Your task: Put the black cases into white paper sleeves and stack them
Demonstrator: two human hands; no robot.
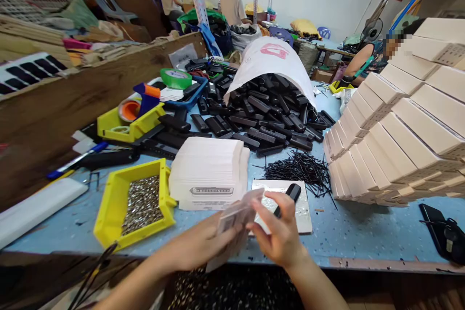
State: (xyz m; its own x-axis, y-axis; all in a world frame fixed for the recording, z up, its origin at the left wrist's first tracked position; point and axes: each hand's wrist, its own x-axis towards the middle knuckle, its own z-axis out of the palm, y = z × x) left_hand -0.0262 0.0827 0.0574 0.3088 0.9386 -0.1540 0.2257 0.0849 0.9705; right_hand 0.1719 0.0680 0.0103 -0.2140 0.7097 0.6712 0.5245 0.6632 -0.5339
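Hands meet at lower centre, over the near edge of the blue table [348,232]: left hand [203,244] grips a flat pale carton [236,215], right hand [281,235] pinches a slim black matte piece [290,193]. Bare tabletop lies lower right; yellow bin [112,208] of shiny metal bits lower left

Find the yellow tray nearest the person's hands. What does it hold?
It is the front yellow tray, left of the left hand, filled with small silvery metal pieces; the other yellow tray behind holds tape rolls.
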